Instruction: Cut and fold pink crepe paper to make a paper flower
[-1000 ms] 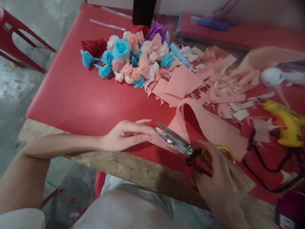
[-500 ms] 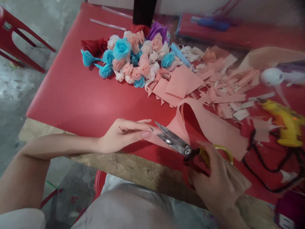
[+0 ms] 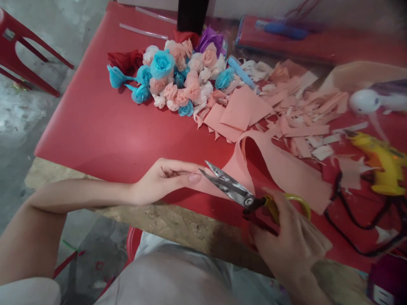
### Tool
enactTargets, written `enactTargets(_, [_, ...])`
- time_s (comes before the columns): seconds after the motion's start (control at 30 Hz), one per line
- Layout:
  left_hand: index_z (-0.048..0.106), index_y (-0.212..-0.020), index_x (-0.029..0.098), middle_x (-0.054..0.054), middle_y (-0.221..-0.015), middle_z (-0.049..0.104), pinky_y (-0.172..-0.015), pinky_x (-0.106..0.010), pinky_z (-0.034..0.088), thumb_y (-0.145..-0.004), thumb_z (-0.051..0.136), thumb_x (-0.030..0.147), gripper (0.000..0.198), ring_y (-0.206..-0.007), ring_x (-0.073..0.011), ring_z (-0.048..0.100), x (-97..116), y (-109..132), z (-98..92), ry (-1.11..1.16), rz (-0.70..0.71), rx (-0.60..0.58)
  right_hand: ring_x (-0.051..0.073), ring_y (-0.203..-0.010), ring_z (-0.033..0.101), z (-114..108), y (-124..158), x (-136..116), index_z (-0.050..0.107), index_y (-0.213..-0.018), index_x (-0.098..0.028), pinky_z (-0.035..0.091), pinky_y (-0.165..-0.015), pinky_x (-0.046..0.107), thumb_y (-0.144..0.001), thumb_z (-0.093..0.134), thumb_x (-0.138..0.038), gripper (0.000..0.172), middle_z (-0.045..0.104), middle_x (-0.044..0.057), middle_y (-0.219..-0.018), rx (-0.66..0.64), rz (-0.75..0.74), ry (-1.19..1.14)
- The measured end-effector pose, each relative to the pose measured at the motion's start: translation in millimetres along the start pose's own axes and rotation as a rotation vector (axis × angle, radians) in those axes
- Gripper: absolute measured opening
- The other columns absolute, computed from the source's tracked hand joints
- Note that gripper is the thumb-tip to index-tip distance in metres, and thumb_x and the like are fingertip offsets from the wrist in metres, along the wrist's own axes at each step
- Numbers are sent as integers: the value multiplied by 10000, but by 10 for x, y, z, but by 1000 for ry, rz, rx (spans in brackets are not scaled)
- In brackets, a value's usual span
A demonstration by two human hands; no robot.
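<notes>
Holding scissors (image 3: 240, 195), blades parted: right hand (image 3: 291, 237) | pinching peach paper (image 3: 286, 171): left hand (image 3: 163, 180) | flowers (image 3: 170, 91) on red table (image 3: 95, 123)

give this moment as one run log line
left hand: holds paper | right hand: holds scissors, open | beyond: flowers, scraps

Paper strip (image 3: 286, 173): plain salmon pink. Scissors (image 3: 237, 194): silver-grey blades, blotched dark; one handle loop yellow. Flowers (image 3: 163, 63): turquoise, peach, white, dark red and purple. Paper scraps (image 3: 305, 130): salmon and white. Stick (image 3: 241, 72): light blue. Glue gun (image 3: 387, 169): bright yellow. Cord (image 3: 370, 254): black. Table (image 3: 95, 127): red top, unpatterned; front edge mottled tan-brown. Stool (image 3: 11, 48): red. Floor (image 3: 89, 25): patchy grey.
</notes>
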State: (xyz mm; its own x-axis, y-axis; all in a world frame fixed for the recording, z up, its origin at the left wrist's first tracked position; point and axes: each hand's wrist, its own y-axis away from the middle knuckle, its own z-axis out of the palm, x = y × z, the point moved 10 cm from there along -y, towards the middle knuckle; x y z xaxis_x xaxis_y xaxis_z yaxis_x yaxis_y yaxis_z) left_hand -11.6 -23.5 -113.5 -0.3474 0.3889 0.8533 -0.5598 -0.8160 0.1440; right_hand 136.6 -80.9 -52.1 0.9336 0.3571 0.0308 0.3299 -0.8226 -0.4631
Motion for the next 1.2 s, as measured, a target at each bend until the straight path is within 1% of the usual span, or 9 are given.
enactTargets(0.13, [700,-991,233,-31,-1068,682,-978,-321,471,-851,582,210,185,-1049,-196,618,-8,-9,-15,-4,8,17,163,-590,640,5,-17,-22,521,-1148,-123,472,-579,229,-746,527,-112,402,690,50,-780,-5,-20,27])
enactTargets(0.27, [719,-936,240,-24,-1016,702,-931,-309,506,-816,625,256,153,-978,-195,653,18,-15,-37,-1,18,45,152,-503,587,-53,-54,-49,502,-1211,-105,439,-495,231,-737,532,-168,479,660,53,-723,75,-41,21])
enactTargets(0.4, [717,-948,246,-18,-1004,706,-909,-284,520,-835,603,238,161,-1002,-191,644,36,-12,-16,3,28,20,155,-482,551,-41,-75,-46,542,-1148,-77,424,-490,244,-704,514,-160,452,616,51,-662,72,-36,0])
enactTargets(0.5, [720,-936,228,-24,-959,718,-859,-276,546,-834,605,245,155,-953,-192,664,54,-15,-7,72,39,27,164,-498,558,-44,-88,-66,567,-1086,-65,428,-498,249,-706,511,-184,403,631,73,-681,77,-60,2])
enactTargets(0.6, [723,-911,210,-13,-956,718,-851,-250,546,-841,596,242,149,-940,-176,667,76,-22,42,109,41,4,166,-497,559,-49,-104,-68,570,-1076,-57,428,-501,255,-708,518,-192,395,632,76,-672,97,-60,9])
enactTargets(0.67, [718,-924,206,-10,-980,712,-859,-243,543,-851,581,227,157,-952,-169,662,87,-24,70,127,41,-13,161,-481,550,-48,-110,-69,563,-1096,-62,424,-492,252,-707,514,-180,409,618,62,-646,109,-56,17])
enactTargets(0.77, [707,-964,226,-8,-1030,698,-926,-283,515,-868,554,203,183,-1018,-181,635,117,-18,86,132,65,-36,158,-455,536,-34,-102,-59,532,-1161,-85,415,-456,250,-703,513,-177,468,601,37,-616,107,-47,15])
enactTargets(0.87, [697,-1001,226,-20,-1077,682,-979,-313,478,-880,531,193,208,-1080,-199,601,109,-9,67,65,61,-32,173,-477,558,-19,-75,-17,506,-1208,-106,429,-454,259,-688,535,-197,528,624,43,-658,93,-22,15])
enactTargets(1.2, [700,-992,235,-17,-1069,684,-947,-317,500,-872,545,217,196,-1048,-204,620,53,4,45,28,34,-22,161,-507,571,5,-24,-12,521,-1179,-88,434,-499,246,-733,568,-229,470,640,53,-697,81,-24,-6])
